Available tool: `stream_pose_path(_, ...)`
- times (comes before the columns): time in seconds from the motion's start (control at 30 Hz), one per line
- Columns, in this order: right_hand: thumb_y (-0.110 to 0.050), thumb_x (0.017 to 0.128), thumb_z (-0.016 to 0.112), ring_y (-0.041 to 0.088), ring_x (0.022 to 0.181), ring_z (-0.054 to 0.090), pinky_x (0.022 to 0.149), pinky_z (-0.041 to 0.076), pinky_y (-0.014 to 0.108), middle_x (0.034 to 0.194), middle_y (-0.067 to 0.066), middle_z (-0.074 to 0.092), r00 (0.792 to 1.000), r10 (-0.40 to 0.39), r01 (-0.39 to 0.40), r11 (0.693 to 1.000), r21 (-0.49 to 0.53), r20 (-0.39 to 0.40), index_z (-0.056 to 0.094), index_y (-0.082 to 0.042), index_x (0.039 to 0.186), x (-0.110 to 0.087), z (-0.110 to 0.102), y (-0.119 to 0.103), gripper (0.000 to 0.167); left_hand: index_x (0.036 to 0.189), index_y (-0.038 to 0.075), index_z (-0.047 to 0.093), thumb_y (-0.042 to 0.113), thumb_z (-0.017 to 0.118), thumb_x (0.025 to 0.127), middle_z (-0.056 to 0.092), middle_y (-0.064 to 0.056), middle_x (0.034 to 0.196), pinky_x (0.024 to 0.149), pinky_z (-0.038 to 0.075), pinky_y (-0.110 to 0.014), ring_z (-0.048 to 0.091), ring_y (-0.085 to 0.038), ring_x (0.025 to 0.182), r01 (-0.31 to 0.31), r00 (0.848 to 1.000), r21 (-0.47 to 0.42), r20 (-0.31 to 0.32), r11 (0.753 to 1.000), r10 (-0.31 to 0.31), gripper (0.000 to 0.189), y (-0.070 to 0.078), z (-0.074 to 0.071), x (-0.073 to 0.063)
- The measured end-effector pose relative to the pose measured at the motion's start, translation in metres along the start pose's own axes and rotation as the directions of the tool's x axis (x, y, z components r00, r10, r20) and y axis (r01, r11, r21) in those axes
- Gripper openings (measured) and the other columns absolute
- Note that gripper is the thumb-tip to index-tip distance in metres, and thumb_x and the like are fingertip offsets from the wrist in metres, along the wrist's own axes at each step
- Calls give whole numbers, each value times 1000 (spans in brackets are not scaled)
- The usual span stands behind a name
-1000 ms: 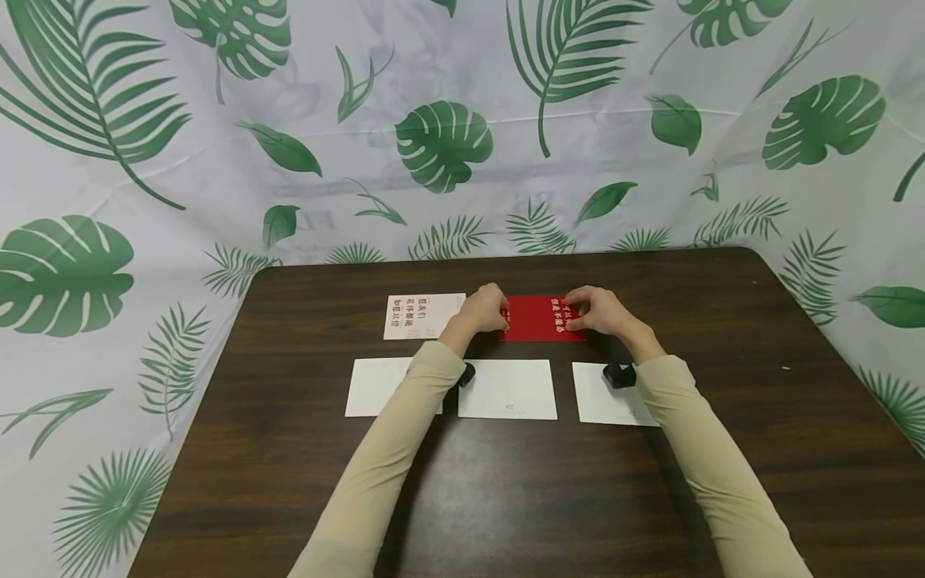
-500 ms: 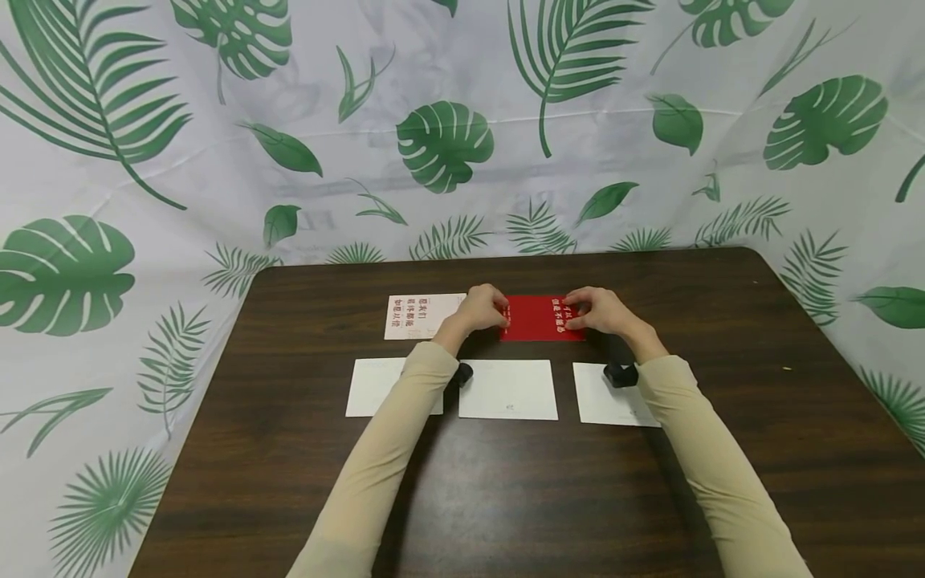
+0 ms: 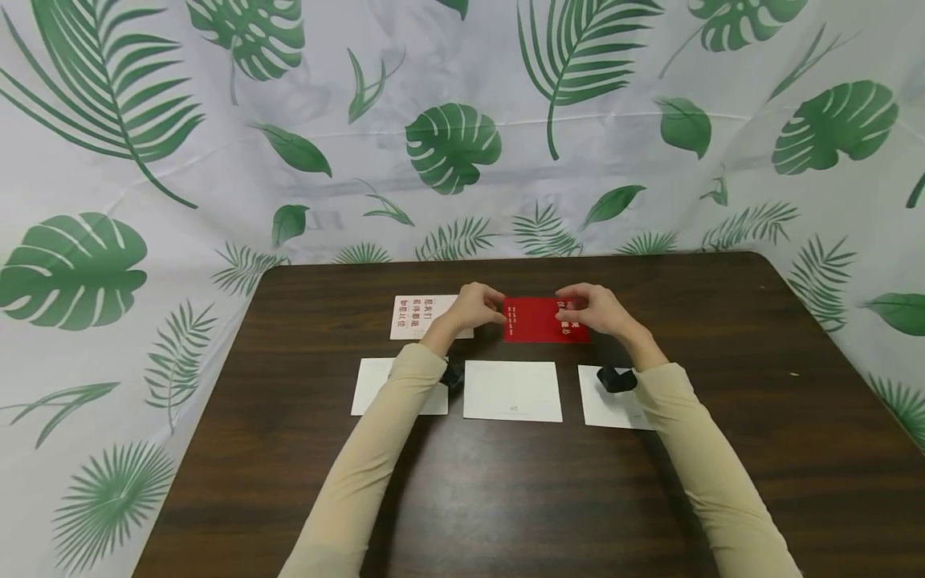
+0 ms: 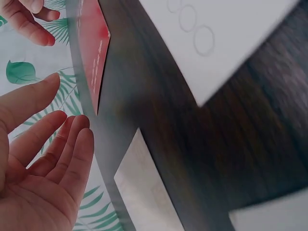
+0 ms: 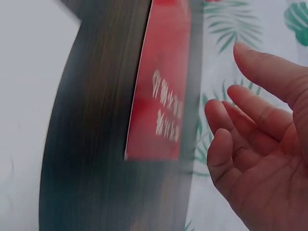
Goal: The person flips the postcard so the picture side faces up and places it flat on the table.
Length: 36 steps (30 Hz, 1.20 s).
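A red card [image 3: 536, 321] with white lettering lies flat on the dark wooden table [image 3: 491, 490]. My left hand [image 3: 471, 309] is at the card's left edge, over part of a pale card with red lettering [image 3: 413, 316]. In the left wrist view its fingers [image 4: 77, 163] are loosely bent, with nothing between them and the thumb. Above the red card's right end hovers my right hand [image 3: 594, 309], hiding some of the lettering. The right wrist view shows those fingers [image 5: 255, 120] apart from the card and holding nothing.
Nearer to me lie three white cards in a row: the left one [image 3: 370, 381] and the right one [image 3: 603, 405] are partly covered by my arms, the middle one [image 3: 513, 391] is in full view. A leaf-patterned cloth [image 3: 347, 160] hangs behind the table.
Both hands have come off the red card. My left hand has shifted left and more of the card's lettering shows; my right hand has lifted slightly. The head view has tilted a little.
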State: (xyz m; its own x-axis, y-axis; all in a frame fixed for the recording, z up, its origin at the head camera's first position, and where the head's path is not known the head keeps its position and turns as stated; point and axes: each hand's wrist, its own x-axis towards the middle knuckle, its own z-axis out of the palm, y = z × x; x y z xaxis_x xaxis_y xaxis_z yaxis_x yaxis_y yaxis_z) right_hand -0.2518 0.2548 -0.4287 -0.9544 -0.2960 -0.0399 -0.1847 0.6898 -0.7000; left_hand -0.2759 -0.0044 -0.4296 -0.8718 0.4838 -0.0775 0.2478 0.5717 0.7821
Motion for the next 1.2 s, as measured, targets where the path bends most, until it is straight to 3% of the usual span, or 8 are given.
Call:
stream_pose_path(0.23,-10,84,69,27,84,51,65,45,31,100,18,61,999,-34,34,999,17,-7,57,1,124,4,14,-16,43,121,-2,61,6,72,80,63,-16,115,81,50,-30,60,-25,99,1,1000,-3,-16,1000,-1,43,-3,-12,-12)
stream_pose_path(0.33,-11,84,69,28,87,53,64,47,32,105,19,61,1000,-32,32,999,43,-1,57,0,124,6,22,-24,44,121,-3,61,5,72,80,63,-19,111,79,49,-31,60,-26,98,9,1000,-8,-25,1000,-9,44,-7,-17,-17)
stream_pose_path(0.57,-13,84,70,33,100,56,79,50,41,122,21,57,997,-69,67,995,73,31,57,1,125,9,40,-43,45,119,-4,62,6,72,78,64,-20,110,77,50,-31,60,-27,98,16,999,7,-52,1000,-16,44,-17,-26,-29)
stream_pose_path(0.83,-13,82,72,29,92,58,74,51,36,108,19,62,989,-138,133,987,93,50,58,2,123,11,59,-64,46,117,-4,63,6,72,78,64,-15,116,77,51,-31,62,-27,99,14,997,10,-79,1000,-13,41,-25,-37,-43)
stream_pose_path(1.2,-12,80,74,25,89,56,72,48,32,109,17,63,965,-251,246,967,69,78,60,3,119,12,85,-88,45,117,-8,61,4,71,79,61,-20,117,80,51,-35,60,-32,100,-35,993,-18,-112,999,33,41,-36,-54,-69)
